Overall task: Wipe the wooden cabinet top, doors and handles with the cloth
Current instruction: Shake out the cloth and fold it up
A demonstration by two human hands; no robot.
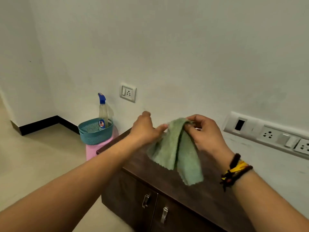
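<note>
A green cloth (177,151) hangs in the air over the dark wooden cabinet top (197,196). My right hand (204,131) pinches its upper edge from the right. My left hand (145,129) reaches in from the left, and its fingertips touch the cloth's top left edge. The cloth's lower corners dangle just above the top. Below the front edge are two doors, each with a metal handle (146,200), the second handle (164,215) to its right.
A pink stool (97,146) left of the cabinet carries a teal basket (93,133) with a spray bottle (102,111) in it. Wall sockets (127,92) and a long socket strip (270,134) sit on the wall behind. Tiled floor lies to the left.
</note>
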